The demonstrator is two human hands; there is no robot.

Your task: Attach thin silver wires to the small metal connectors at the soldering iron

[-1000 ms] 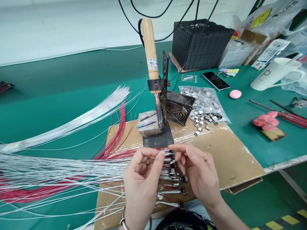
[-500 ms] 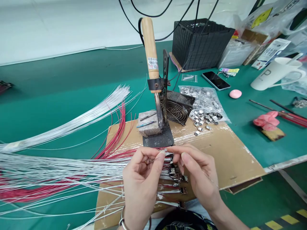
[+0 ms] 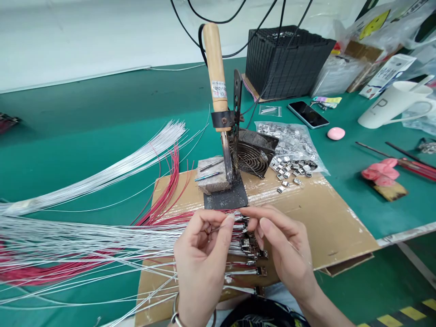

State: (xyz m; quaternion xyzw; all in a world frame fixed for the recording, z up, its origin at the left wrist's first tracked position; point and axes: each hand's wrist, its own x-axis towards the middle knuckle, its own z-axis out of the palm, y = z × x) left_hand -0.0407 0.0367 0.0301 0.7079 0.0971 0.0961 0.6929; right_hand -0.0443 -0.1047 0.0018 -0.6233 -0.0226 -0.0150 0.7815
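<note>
Thumb and forefinger of my left hand (image 3: 200, 259) are pinched on a small shiny piece (image 3: 235, 213), which looks like a metal connector and is mostly hidden. My right hand (image 3: 288, 247) is close on the right. Its forefinger reaches to that piece, while the thumb and other fingers curl; what lies between them, if anything, I cannot make out. Beneath both hands run white wires (image 3: 136, 238) and red wires (image 3: 190, 219), with small connectors (image 3: 245, 243) at their right ends on the cardboard (image 3: 327, 222).
A soldering iron (image 3: 214, 63) stands in its holder behind my hands, beside a stone block (image 3: 213, 180) and a fan (image 3: 254, 156). Loose connectors (image 3: 294, 168) spill from a plastic bag (image 3: 293, 136). A phone (image 3: 308, 114), a mug (image 3: 391, 106) and a black crate (image 3: 286, 63) stand farther back.
The whole view has shifted very slightly. My right forefinger has drawn a little to the right of the left fingertips; the left hand keeps its pinch.
</note>
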